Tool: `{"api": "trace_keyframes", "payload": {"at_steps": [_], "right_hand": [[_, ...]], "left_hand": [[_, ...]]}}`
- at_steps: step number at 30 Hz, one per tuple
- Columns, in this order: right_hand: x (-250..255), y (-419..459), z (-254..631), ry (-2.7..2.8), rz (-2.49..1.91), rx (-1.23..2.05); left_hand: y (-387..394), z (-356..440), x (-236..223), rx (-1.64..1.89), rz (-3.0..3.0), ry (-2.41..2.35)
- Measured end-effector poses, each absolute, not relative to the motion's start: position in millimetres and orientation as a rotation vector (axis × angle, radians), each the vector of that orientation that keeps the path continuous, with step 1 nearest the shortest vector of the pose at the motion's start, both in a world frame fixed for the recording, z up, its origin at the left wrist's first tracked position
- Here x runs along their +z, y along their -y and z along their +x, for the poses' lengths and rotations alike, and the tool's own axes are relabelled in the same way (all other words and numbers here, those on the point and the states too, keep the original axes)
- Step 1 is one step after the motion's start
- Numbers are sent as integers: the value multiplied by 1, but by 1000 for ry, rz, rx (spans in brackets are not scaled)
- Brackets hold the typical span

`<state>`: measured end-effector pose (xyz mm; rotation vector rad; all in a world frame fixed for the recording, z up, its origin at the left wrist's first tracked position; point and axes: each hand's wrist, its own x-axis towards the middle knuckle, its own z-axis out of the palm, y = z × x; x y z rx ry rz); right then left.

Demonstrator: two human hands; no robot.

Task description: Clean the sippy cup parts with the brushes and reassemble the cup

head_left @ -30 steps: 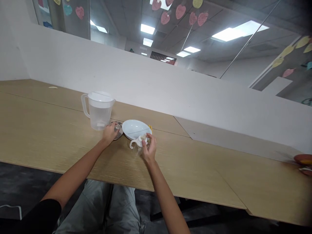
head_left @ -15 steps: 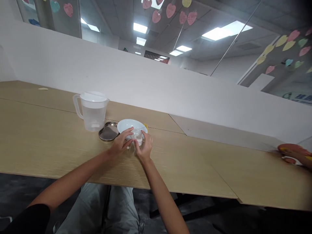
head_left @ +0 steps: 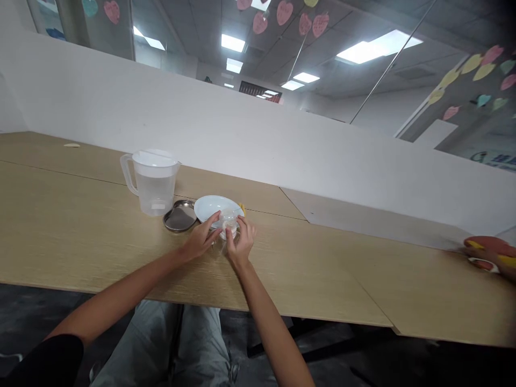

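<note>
Between the left hand (head_left: 200, 239) and the right hand (head_left: 241, 241), just this side of the white bowl (head_left: 208, 205), a clear cap (head_left: 228, 215) sits roughly upright over a white ring (head_left: 223, 235). Left fingertips close against the cap's left; right ones pinch the ring from the right, neither clearly nearer. Leftward lie the metal tray (head_left: 180, 217), then the jug (head_left: 155, 188).

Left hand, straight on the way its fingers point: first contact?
Likely the clear, dome-shaped piece with a white base, right at the left hand's fingertips. The shiny white round bowl sits just behind in the picture; depth between them is unclear.
</note>
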<state>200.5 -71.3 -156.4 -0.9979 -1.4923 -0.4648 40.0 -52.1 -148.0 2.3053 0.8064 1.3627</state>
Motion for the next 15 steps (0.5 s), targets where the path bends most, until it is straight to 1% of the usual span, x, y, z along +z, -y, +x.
{"api": "trace_keyframes", "payload": {"at_steps": [7, 15], "right_hand": [[-162, 70, 203, 1491, -1009, -390], [-166, 65, 205, 1492, -1010, -383]], "left_hand": [[53, 40, -147, 1331, 2292, -779], [50, 41, -146, 1341, 2149, -804]]}}
